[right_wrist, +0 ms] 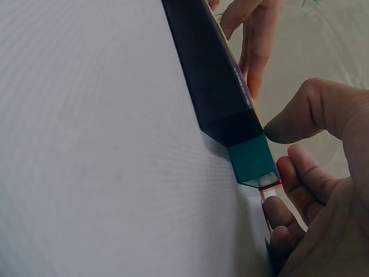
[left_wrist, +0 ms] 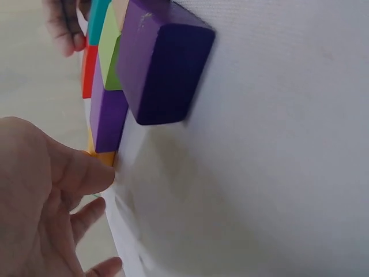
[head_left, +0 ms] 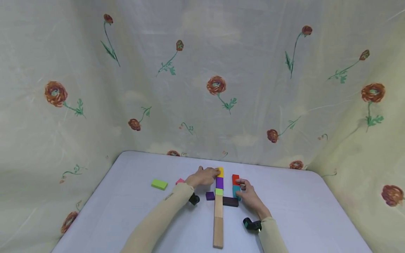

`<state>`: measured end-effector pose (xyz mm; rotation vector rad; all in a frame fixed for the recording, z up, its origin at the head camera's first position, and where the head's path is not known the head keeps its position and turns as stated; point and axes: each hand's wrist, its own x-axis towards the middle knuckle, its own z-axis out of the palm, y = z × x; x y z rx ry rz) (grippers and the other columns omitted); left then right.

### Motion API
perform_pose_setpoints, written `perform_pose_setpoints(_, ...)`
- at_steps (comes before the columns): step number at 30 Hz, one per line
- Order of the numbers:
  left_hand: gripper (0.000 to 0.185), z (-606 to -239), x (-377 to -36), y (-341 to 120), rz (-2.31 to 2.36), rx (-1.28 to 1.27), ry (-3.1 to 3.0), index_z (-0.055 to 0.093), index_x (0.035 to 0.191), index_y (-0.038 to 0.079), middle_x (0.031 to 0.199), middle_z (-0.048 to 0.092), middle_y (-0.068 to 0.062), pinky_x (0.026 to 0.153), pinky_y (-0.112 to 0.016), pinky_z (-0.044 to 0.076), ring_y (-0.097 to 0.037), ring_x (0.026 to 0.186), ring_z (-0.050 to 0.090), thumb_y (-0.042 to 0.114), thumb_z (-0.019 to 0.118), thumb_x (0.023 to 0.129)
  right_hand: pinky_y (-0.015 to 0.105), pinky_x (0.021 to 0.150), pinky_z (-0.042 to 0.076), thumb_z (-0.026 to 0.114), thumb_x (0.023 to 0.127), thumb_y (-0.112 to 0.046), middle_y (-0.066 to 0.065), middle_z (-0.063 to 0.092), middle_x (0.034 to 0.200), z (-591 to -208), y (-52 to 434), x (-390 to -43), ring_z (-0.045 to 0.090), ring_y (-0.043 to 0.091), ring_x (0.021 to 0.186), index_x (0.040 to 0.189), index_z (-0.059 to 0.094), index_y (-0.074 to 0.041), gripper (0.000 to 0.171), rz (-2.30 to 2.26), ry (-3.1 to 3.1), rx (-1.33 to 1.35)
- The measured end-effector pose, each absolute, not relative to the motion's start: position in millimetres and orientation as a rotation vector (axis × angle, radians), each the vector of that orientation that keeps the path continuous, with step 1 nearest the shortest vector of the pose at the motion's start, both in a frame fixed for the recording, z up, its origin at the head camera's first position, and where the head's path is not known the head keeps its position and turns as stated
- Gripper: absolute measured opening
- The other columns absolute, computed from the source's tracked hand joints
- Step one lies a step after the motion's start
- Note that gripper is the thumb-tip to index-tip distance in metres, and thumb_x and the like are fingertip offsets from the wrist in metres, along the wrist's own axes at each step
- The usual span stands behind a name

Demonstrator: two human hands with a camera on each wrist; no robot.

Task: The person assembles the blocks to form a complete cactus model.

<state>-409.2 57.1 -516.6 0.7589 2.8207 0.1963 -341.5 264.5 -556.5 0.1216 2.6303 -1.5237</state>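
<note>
At the far end of a line of blocks, my left hand pinches the yellow block between thumb and index finger; the index is mostly hidden in the left wrist view. That line continues nearer with a purple block, a light green block and two plain wooden blocks. My right hand is at the right side of the red block and teal block, which stand end to end. Its thumb and fingers are loosely bent and spread, close to or touching these two.
A dark block sticks out right of the line, near the teal block. A small dark purple block lies left of it. Farther left are a lime green block and a partly hidden pink block. Flowered cloth hangs behind the table.
</note>
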Motion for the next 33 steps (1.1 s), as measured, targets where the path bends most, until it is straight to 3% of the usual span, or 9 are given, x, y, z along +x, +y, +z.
perform_pose_setpoints(5, 0.044, -517, -410, 49, 0.228, 0.805, 2.878, 0.044, 0.135, 0.026, 0.141, 0.039, 0.007, 0.104, -0.053, 0.019, -0.016, 0.131, 0.032, 0.018, 0.044, 0.091, 0.055, 0.1, 0.026, 0.057, 0.082, -0.009, 0.017, 0.03, 0.136, -556, 263, -342, 0.028, 0.036, 0.125, 0.128, 0.037, -0.012, 0.05, -1.517, 2.622, 0.128)
perform_pose_setpoints(10, 0.032, -510, -402, 37, 0.352, 0.864, 2.969, 0.061, 0.114, 0.021, 0.114, 0.056, 0.006, 0.096, -0.042, 0.031, -0.013, 0.107, 0.048, 0.026, 0.059, 0.082, 0.055, 0.099, 0.027, 0.056, 0.082, -0.009, 0.016, 0.031, 0.136, -555, 263, -343, 0.028, 0.036, 0.125, 0.128, 0.037, -0.011, 0.05, -1.508, 2.63, 0.113)
perform_pose_setpoints(14, 0.033, -502, -388, 27, 0.374, 0.946, 2.96, 0.061, 0.103, 0.02, 0.097, 0.055, 0.008, 0.086, -0.037, 0.033, -0.011, 0.093, 0.047, 0.038, 0.064, 0.076, 0.055, 0.1, 0.027, 0.057, 0.082, -0.008, 0.015, 0.032, 0.136, -554, 264, -344, 0.028, 0.036, 0.125, 0.128, 0.037, -0.011, 0.05, -1.509, 2.638, 0.107)
perform_pose_setpoints(22, 0.039, -504, -358, 22, 0.235, 1.043, 2.89, 0.06, 0.099, 0.022, 0.087, 0.054, 0.01, 0.077, -0.03, 0.035, -0.008, 0.084, 0.046, 0.05, 0.067, 0.072, 0.054, 0.1, 0.027, 0.057, 0.083, -0.009, 0.016, 0.03, 0.135, -555, 264, -343, 0.028, 0.036, 0.125, 0.128, 0.037, -0.011, 0.05, -1.485, 2.651, 0.134)
perform_pose_setpoints(33, 0.027, -512, -348, 18, 0.307, 0.983, 2.88, 0.064, 0.095, 0.021, 0.081, 0.054, 0.011, 0.078, -0.028, 0.036, -0.007, 0.078, 0.044, 0.038, 0.07, 0.075, 0.054, 0.099, 0.027, 0.057, 0.082, -0.01, 0.015, 0.031, 0.133, -554, 263, -341, 0.028, 0.035, 0.124, 0.128, 0.037, -0.011, 0.05, -1.475, 2.649, 0.132)
